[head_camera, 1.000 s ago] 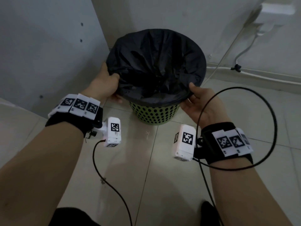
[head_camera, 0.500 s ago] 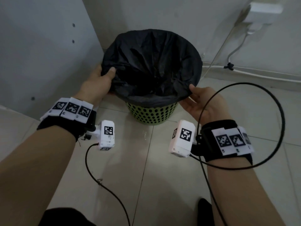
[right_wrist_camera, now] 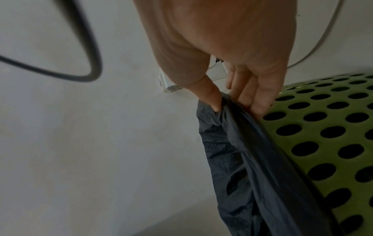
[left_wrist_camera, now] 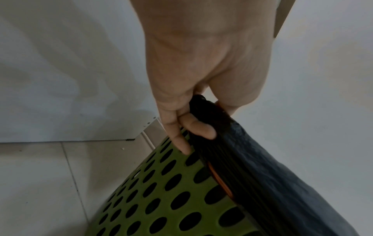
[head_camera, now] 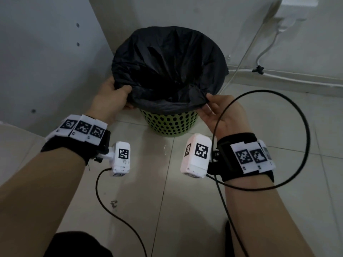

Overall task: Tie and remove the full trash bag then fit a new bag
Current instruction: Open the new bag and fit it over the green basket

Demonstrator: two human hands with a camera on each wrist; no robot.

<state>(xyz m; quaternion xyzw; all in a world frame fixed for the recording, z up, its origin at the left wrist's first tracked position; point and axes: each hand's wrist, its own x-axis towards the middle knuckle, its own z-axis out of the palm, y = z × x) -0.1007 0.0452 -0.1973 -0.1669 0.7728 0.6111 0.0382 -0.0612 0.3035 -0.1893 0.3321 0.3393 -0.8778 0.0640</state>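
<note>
Black plastic is bunched in my left hand (head_camera: 111,99), thumb and fingers pinching the trash bag (head_camera: 167,71) edge at the left of the rim. The bag lines the green perforated bin (head_camera: 170,123) on the tiled floor (head_camera: 167,191). My right hand (head_camera: 222,114) pinches its edge at the near right.

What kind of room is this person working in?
Probably a plain corner of a home or office: tiled floor, bare white walls, a green perforated wastebasket lined with a black bag, and a wall socket with cables.
</note>
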